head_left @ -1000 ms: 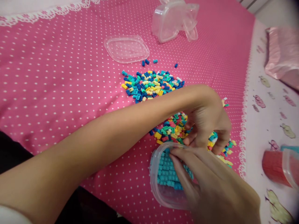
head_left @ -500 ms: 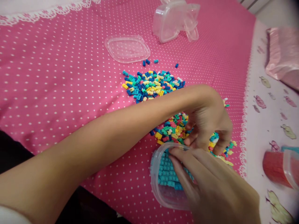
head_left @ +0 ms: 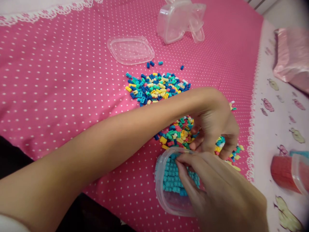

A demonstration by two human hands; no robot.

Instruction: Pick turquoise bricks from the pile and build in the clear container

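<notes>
A clear plastic tub (head_left: 160, 196) holds rows of small turquoise building bricks (head_left: 171, 175). My right hand (head_left: 224, 190) reaches over its rim from the lower right, thumb and index finger pinched together at the bricks; whatever is between the fingertips is hidden. My left arm crosses from the left, and my left hand (head_left: 214, 124) hangs bent over a pile of mixed toy bricks (head_left: 180, 133) just behind the tub. Its fingers are curled but apart, bricks showing between them. Part of it is covered by my right hand, so I cannot tell whether it touches the tub.
Beyond my left arm lies more of the brick pile (head_left: 156, 87), with a few loose bricks. Farther back are a clear lid (head_left: 130, 50) and a clear moulded container (head_left: 181, 22). At right stand a tub with red contents (head_left: 282, 170) and a shiny pink bag (head_left: 292, 58).
My right hand's pinched fingertips have shifted slightly right within the tub, showing a little more of the turquoise bricks. My left hand has hardly moved.
</notes>
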